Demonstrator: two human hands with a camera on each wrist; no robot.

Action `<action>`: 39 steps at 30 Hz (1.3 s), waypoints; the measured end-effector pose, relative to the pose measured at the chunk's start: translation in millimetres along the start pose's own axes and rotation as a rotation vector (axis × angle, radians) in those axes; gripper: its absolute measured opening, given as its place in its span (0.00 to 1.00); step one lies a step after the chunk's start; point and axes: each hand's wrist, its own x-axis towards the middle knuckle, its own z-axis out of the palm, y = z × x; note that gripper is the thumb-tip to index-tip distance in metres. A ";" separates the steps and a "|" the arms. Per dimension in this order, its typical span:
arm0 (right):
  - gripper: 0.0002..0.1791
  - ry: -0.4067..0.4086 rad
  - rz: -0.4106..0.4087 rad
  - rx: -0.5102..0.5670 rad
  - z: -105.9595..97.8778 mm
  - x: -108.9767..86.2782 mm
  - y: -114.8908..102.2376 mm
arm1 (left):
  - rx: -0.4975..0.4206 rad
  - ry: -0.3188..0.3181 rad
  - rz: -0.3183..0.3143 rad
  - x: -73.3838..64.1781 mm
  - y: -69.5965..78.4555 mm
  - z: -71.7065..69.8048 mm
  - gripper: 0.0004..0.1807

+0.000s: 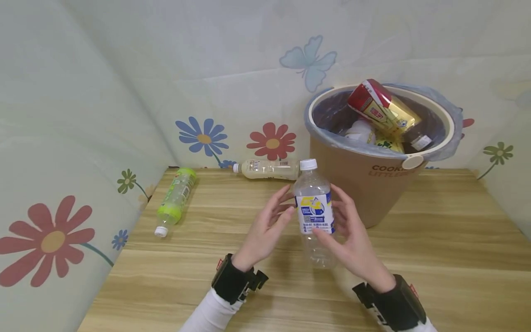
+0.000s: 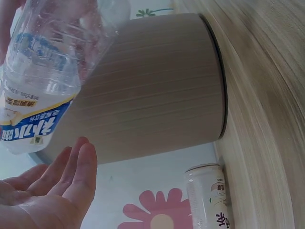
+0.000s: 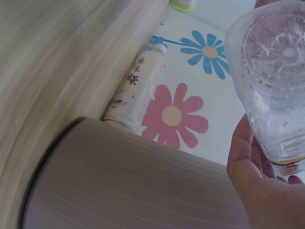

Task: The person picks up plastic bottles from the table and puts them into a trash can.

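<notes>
A clear plastic bottle [image 1: 314, 213] with a white cap and a blue, white and yellow label stands upright above the wooden table [image 1: 199, 276]. My right hand [image 1: 354, 242] grips it from the right, thumb across the front of the label and fingers behind. My left hand [image 1: 264, 233] is beside the bottle's left side, fingers loosely bent. In the left wrist view, the left hand [image 2: 57, 191] shows extended fingers apart from the bottle [image 2: 40, 90]. The bottle's ridged base [image 3: 281, 52] faces the right wrist camera, over the right hand [image 3: 267, 186].
A brown bin [image 1: 352, 184] with a bag liner holds a red and gold bottle [image 1: 383, 108] and other packaging, right behind the right hand. A pale bottle [image 1: 269, 169] lies at the table's back edge. One green-labelled bottle [image 1: 176, 198] lies at the left.
</notes>
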 end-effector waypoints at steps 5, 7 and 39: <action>0.52 0.023 -0.036 0.023 -7.0 4.2 -5.6 | 0.027 0.010 0.008 -0.2 6.7 -1.2 0.26; 0.52 0.022 -0.038 0.027 -10.8 6.7 -8.5 | 0.034 0.013 0.008 -0.2 6.9 -1.4 0.26; 0.47 0.275 -0.233 -0.421 -107.1 122.2 -116.4 | 0.071 0.029 0.071 -0.4 9.2 -2.7 0.27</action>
